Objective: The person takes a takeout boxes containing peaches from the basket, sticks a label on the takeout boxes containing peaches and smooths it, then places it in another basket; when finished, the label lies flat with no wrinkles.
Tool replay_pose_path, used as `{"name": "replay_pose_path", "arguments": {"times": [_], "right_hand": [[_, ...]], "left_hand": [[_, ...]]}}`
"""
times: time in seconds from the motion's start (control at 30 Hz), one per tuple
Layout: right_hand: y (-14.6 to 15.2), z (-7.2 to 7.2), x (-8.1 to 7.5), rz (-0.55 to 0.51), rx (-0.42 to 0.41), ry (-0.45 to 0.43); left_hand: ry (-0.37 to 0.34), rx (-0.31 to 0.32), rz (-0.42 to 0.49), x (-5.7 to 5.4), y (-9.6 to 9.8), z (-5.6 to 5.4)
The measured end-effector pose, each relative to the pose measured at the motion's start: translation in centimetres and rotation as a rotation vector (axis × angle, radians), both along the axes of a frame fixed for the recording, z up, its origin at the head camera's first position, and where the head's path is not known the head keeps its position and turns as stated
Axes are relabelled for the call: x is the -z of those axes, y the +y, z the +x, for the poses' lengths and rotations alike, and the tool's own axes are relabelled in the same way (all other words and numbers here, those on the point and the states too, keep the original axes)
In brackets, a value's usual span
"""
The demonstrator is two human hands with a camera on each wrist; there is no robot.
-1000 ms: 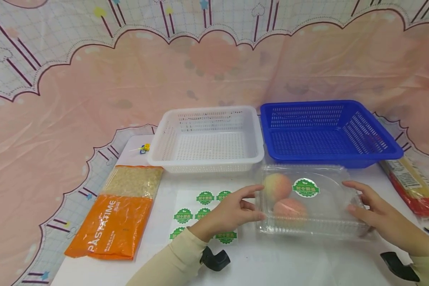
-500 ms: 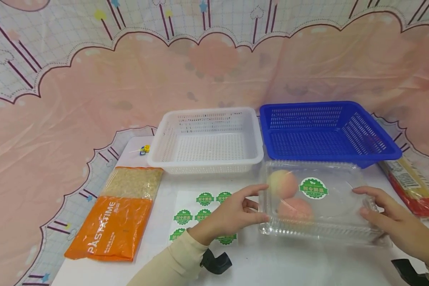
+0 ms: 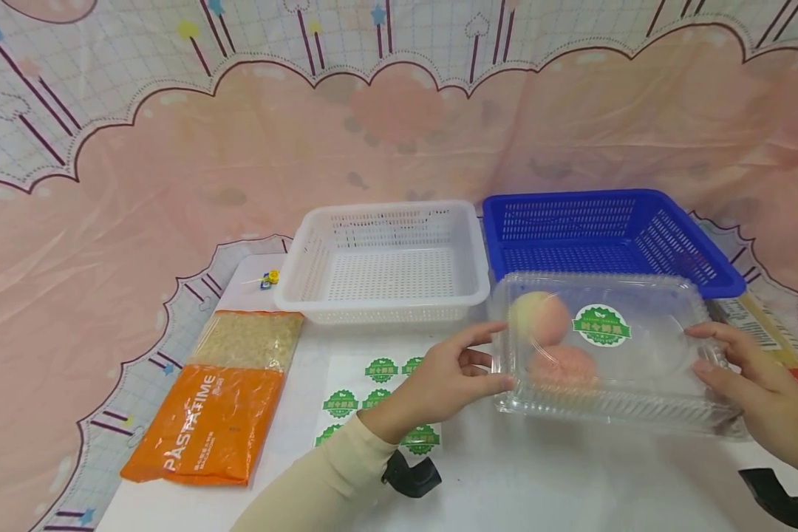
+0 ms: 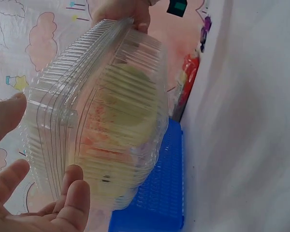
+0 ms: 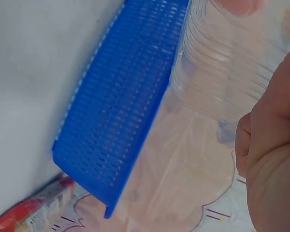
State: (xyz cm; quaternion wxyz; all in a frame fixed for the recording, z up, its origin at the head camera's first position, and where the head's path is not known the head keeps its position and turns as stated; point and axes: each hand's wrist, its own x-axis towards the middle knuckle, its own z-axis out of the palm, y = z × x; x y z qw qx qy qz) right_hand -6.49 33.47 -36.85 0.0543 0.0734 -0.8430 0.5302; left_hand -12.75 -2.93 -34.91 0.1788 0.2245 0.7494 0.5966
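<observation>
Both hands hold a clear plastic clamshell container point(image 3: 658, 373) by its two ends. Inside, at its left end, sit a yellow-pink peach point(image 3: 539, 318) and a redder peach point(image 3: 564, 368). On the lid is a round green sticker point(image 3: 601, 325) with white characters. My left hand point(image 3: 448, 373) pinches the left end between thumb and fingers. At the other end my right hand point(image 3: 761, 391) grips the corner, thumb in front. From the left wrist, the container point(image 4: 53, 125) shows clear of the white table and tilted.
Directly behind the container stands a blue basket point(image 3: 568, 209), beside a white basket point(image 3: 386, 304). To the left lie an orange pasta bag point(image 3: 216, 417) and a small yellow-blue item point(image 3: 270, 278). A sticker sheet point(image 3: 346, 369) lies under my left forearm; a red-yellow packet point(image 3: 765, 329) is far right.
Both hands have raised the container and carried it right and away from me, so it now overlaps the blue basket's front. Baskets, bag and sticker sheet stay put.
</observation>
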Motion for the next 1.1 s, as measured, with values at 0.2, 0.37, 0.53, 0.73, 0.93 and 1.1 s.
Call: {"name": "replay_pose_path", "arguments": {"times": [0.2,0.37,0.53,0.73,0.93,1.1], "right_hand": [[0.4,-0.7,-1.5,0.166,0.049,0.051],[0.6,-1.6,-2.9,0.242,0.052,0.08],[1.1,-2.7,-3.5,0.251,0.06,0.093],[1.7,-4.3,-4.2,0.257,0.104,0.081],[1.9,-5.9,-5.1,0.288,0.155,-0.005],[1.7,-6.8,-5.7,0.349,0.203,-0.02]], "left_hand": [[0.048,-0.031,-0.014,-0.8,0.8,-0.6],[0.076,-0.065,-0.026,-1.3,1.4,-1.2],[0.061,-0.1,-0.017,-1.7,2.1,-2.1],[0.085,-0.146,-0.034,-2.2,3.0,-3.1],[0.118,-0.149,-0.051,-2.6,3.8,-4.4],[0.11,-0.15,-0.04,-2.6,4.3,-5.2]]}}
